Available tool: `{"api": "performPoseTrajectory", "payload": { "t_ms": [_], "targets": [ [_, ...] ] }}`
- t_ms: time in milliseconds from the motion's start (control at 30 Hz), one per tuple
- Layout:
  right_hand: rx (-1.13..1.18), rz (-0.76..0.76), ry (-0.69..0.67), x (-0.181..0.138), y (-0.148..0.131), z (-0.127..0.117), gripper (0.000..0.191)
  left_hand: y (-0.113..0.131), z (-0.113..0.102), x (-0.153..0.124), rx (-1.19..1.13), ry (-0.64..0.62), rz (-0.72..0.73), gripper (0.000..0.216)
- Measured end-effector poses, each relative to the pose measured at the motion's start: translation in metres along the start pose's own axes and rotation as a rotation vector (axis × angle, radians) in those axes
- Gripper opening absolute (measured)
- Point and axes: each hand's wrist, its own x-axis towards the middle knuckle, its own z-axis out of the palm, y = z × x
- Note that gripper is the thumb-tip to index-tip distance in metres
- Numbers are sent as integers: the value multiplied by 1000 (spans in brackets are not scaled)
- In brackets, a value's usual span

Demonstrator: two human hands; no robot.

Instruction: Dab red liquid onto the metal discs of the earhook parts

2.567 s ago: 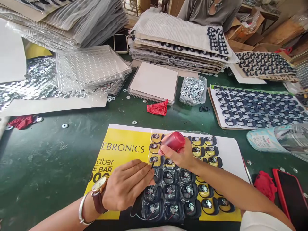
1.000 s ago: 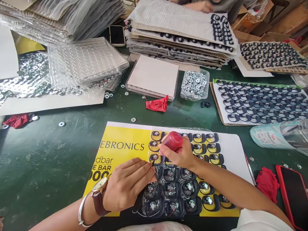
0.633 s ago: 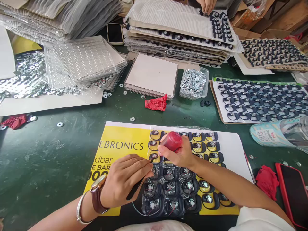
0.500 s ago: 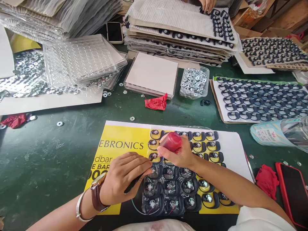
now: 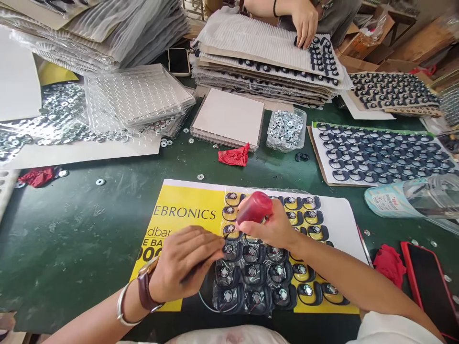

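My right hand (image 5: 274, 227) is wrapped round a red squeeze bottle (image 5: 256, 209), held tilted over the rows of parts with its lower end pointing down to the left. My left hand (image 5: 190, 258) is closed on a slim black tool (image 5: 191, 273) like tweezers, mostly hidden under the fingers. Its tip is close to a black hook-shaped earphone part (image 5: 231, 232) with a round silvery centre. More such parts lie in rows below on clear plastic (image 5: 269, 306), several with thin red wires. Under them is a yellow printed sheet (image 5: 190, 198).
Beyond the sheet are a clear tub of metal washers (image 5: 287, 128), a white-topped stack (image 5: 229, 114) and a red cloth scrap (image 5: 234, 155). A tray of hook parts (image 5: 380, 153), a bottle (image 5: 387, 200) and a red-cased phone (image 5: 428, 282) lie right. Another person's hand (image 5: 304, 21) touches a tall stack.
The view has shifted slightly, showing more of the other person's arm. My hands keep nearly the same place over the parts, the red bottle still tilted in my right hand.
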Motion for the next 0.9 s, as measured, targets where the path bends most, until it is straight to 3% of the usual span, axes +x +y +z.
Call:
{"api": "performPoseTrajectory", "payload": {
  "t_ms": [100,200,600,900],
  "targets": [
    [-3,68,36,-8,-2,6,16,16,-1,-11,124,-42,153,20],
    [44,66,44,-19,8,18,18,26,1,-19,186,-47,197,16],
    [-11,-28,12,-31,21,28,12,30,13,-32,245,-35,171,18],
    [-140,-73,95,-31,19,27,9,29,11,-27,220,-44,152,17]
  ]
}}
